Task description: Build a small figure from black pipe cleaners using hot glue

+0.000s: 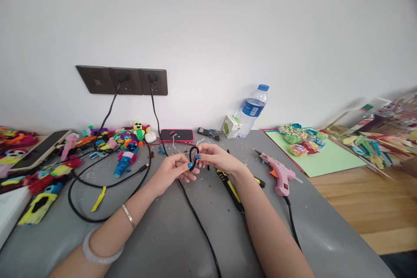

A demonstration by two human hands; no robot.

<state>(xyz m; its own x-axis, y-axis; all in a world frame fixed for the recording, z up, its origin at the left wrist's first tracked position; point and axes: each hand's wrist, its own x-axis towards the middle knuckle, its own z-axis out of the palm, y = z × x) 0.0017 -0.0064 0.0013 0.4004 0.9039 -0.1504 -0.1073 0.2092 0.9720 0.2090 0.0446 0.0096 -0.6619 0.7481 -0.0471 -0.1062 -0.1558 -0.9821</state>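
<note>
Over the middle of the grey table [182, 234], my left hand [171, 171] and my right hand [216, 158] meet and pinch a short black fuzzy stem bent into a loop [193, 157]. Both hands have their fingers closed on it, the loop standing up between the fingertips. A black cable [198, 226] runs under the hands toward me. Yellow-and-black pliers [231, 189] lie just under my right wrist.
A pink glue gun [278, 173] lies to the right, its cord trailing to the table's front edge. Colourful fuzzy figures [125, 156] and coiled cables crowd the left. A phone [177, 135], a small carton and a water bottle [252, 110] stand by the wall. Paper flowers rest on green sheets [325, 158].
</note>
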